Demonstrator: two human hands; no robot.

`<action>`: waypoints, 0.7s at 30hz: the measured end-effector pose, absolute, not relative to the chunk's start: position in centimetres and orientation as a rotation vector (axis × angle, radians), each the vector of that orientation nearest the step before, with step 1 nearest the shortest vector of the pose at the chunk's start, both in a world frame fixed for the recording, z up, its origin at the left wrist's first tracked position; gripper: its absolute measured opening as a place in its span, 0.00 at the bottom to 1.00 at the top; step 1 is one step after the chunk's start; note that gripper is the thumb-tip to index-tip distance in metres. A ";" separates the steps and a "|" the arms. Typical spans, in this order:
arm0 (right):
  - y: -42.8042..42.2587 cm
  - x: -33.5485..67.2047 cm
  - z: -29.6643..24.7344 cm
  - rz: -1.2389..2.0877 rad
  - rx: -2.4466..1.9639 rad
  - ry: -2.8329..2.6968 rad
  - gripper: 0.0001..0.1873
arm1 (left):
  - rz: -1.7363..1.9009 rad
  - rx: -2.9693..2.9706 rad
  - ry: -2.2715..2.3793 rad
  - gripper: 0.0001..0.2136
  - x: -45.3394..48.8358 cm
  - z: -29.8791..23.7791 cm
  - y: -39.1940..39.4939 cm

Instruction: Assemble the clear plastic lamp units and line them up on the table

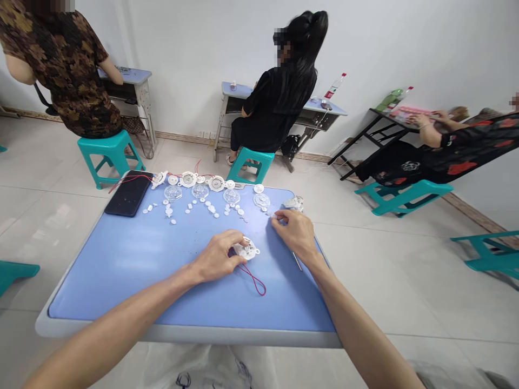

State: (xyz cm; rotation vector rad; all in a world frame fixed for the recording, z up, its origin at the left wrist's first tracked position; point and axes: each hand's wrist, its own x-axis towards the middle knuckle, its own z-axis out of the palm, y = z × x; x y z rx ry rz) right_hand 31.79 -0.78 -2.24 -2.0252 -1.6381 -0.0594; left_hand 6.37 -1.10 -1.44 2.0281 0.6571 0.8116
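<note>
The left hand (217, 256) is curled firmly over a white plastic disc (249, 250), red wire (253, 280) trailing off it, in the middle of the blue table (121, 275). The right hand (294, 233) pinches a small white piece (272, 215). Farther out, clear domes (173, 193) and more white discs (188, 179) remain laid out in rows, separate.

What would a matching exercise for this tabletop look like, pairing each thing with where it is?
Things:
1. Black smartphone
2. Person's left hand
3. Red wire loop
4. Clear plastic domes

Places:
A. On a white plastic housing
B. In a row toward the far side of the blue table
C. At the table's far left corner
D. On the table, nearer the person than the housing

Pairs: 1-C, 2-A, 3-D, 4-B
</note>
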 end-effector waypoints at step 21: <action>-0.6 31.5 -2.4 -0.058 -2.035 -1.658 0.15 | 0.794 2.013 0.662 0.11 6.3 -1.1 -1.3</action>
